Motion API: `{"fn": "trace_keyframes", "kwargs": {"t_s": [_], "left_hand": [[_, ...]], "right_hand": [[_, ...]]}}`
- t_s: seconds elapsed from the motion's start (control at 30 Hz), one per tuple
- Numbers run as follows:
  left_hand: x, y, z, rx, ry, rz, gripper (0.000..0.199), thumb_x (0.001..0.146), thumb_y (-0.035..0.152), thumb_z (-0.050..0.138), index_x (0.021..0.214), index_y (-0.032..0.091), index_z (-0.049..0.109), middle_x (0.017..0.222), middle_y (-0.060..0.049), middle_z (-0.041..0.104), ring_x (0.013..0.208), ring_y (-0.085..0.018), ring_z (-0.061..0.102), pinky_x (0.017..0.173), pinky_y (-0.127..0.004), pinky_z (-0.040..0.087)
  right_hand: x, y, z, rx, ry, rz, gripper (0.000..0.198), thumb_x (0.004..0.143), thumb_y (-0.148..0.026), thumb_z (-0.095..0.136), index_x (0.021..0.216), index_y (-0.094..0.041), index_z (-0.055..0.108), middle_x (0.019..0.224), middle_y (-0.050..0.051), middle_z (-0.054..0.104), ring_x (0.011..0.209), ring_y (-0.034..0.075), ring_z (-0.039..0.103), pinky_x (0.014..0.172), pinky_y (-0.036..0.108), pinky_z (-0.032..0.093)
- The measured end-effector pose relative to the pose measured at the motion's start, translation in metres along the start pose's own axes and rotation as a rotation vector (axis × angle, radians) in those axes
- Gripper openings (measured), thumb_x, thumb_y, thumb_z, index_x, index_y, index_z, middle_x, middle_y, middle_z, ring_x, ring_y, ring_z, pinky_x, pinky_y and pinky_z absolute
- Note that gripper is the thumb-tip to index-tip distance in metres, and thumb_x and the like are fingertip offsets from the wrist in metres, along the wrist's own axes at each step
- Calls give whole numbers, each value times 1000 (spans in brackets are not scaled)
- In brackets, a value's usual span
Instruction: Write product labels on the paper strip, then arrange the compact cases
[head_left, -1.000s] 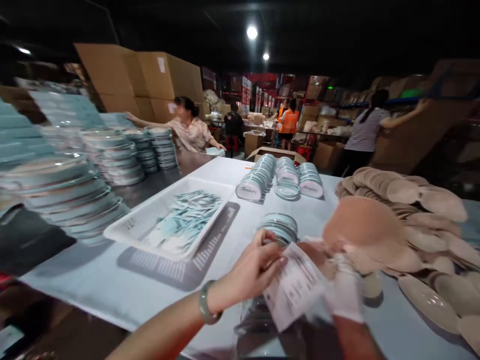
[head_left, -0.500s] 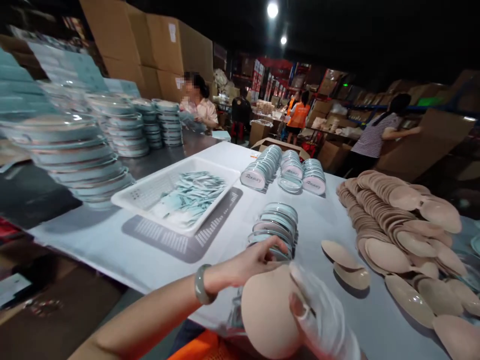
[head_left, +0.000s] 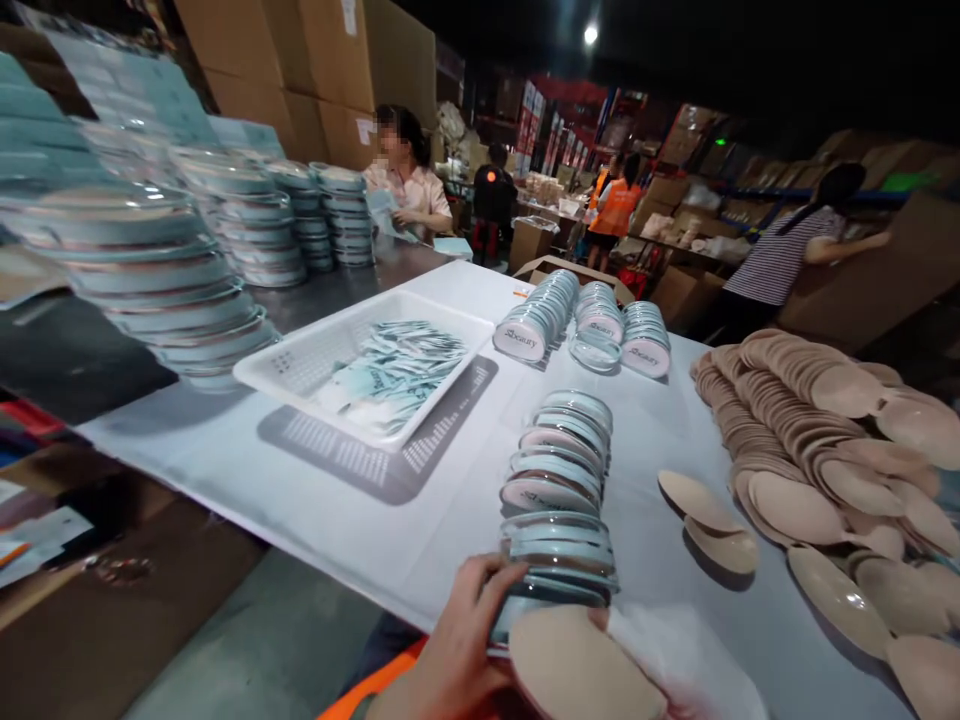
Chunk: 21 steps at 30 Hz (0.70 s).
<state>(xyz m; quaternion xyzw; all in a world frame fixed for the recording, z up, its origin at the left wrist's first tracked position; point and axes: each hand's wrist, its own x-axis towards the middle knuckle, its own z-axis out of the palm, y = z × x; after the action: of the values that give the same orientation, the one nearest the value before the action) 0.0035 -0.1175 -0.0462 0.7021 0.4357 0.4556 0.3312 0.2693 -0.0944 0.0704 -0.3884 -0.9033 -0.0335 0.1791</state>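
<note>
Your left hand [head_left: 457,650] dropped to 6 o'clock, fingers curled on case stack [head_left: 559,560]; gloved right hand [head_left: 675,665] pinching beige pad [head_left: 577,670], fingers blurred; nudge could topple stack

The left hand [head_left: 457,650] was cut off at its wrist by the bottom edge, at six o'clock. The right hand [head_left: 675,665] was a white blur, so its fingers could not be told. The tan pad [head_left: 577,670] ran off the bottom edge too. The round case [head_left: 559,560] was partly hidden behind the pad. A person's face [head_left: 390,135] at eleven o'clock was blurred.
</note>
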Motion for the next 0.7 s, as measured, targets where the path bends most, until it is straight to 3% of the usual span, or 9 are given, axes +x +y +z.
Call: {"fn": "trace_keyframes", "kwargs": {"t_s": [0.13,0.2,0.27,0.37,0.5,0.6,0.7], "left_hand": [[3,0,0,-72,-84,-15,98,67,45,92,149,29,42,136,-16,47,129,-36,50,110,-53,48],[4,2,-3,-94,-99,-44,102,63,52,93,149,27,43,138,-17,46,131,-38,49,112,-54,46],[4,0,-7,-103,-84,-81,103,62,54,93,148,26,44,139,-17,45,133,-39,48,114,-56,44],[4,-5,-14,-83,-41,-124,96,65,49,91,147,25,47,135,-17,46,131,-39,49,113,-58,43],[7,-5,-21,-74,-71,-129,90,68,46,90,146,27,49,133,-16,48,129,-39,50,112,-57,45],[8,-2,-23,-95,-103,-122,106,56,53,96,146,27,48,134,-16,47,128,-41,49,112,-59,44],[6,1,-23,-101,-91,-105,95,68,47,90,149,27,46,135,-17,47,129,-38,49,112,-58,44]], "right_hand": [[16,-11,-2,-58,-189,-10,17,88,-34,58,80,-30,72,56,0,66,48,19,66,43,25,44],[34,-27,3,-140,-285,63,17,80,-18,59,73,-27,71,50,2,64,42,21,64,39,26,37],[53,-42,5,-220,-448,174,23,78,-10,55,73,-25,71,53,5,67,45,23,66,39,26,35],[69,-49,-5,-169,-632,172,23,82,-14,57,91,-27,74,76,6,77,62,25,74,45,26,41],[67,-41,-18,-155,-705,142,16,82,-27,67,97,-26,72,81,4,77,69,27,76,48,27,46],[61,-35,-12,-311,-764,132,21,84,-10,59,92,-22,75,79,8,77,64,30,75,48,29,47],[43,-20,-9,-144,-613,153,26,84,-6,58,85,-24,77,75,6,77,60,23,73,54,26,53]]}}
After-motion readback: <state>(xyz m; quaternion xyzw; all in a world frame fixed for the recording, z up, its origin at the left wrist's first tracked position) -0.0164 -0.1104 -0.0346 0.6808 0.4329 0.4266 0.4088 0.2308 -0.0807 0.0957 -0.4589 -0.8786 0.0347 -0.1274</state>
